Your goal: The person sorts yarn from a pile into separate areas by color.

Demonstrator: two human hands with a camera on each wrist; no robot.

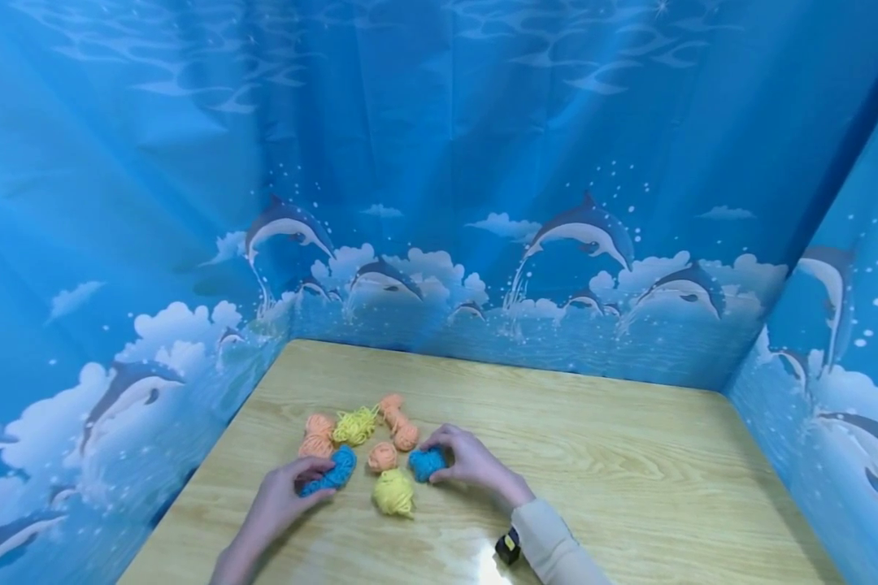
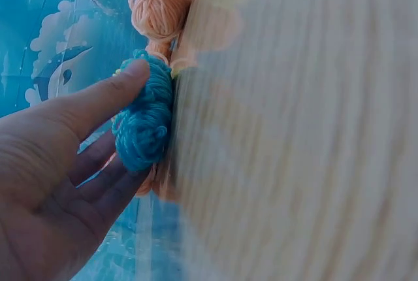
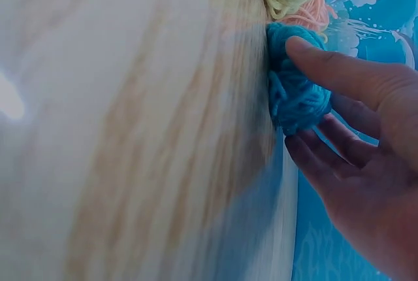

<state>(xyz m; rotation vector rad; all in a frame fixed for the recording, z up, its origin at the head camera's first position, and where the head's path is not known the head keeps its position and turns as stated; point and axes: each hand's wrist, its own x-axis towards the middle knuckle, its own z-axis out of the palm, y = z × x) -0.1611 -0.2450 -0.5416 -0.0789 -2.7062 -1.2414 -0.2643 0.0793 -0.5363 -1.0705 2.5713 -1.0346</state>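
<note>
Table [image 1: 666, 455]: far edge runs along the dolphin-print curtain [image 1: 439, 146]; left edge lies near the yarn group; right edge stands well apart from both hands. A broad stretch of wood grain shows to the right of the right hand [image 1: 471, 461]. Between the two hands, a small orange ball [image 1: 382, 457] and a yellow ball [image 1: 393, 492] occupy the gap.

Left hand [image 1: 284, 500]: thumb and fingers grip a blue skein [image 1: 339, 469] at the left front of the group. Right hand: thumb and fingers pinch a blue ball [image 1: 427, 464], just right of the small orange ball.

The head view alone gives the full layout, including the orange bundle [image 1: 317, 436], yellow tangle [image 1: 356, 426] and long orange skein [image 1: 398, 422] behind. The left wrist view shows the thumb laid on the strands, with fingers on the opposite side. The right wrist view shows the thumb likewise on the blue ball; from overhead this contact is less distinct.

Blue skein: long axis slants from near left to far right. Blue ball: compact overhead, but longer top to bottom in the right wrist view.
</note>
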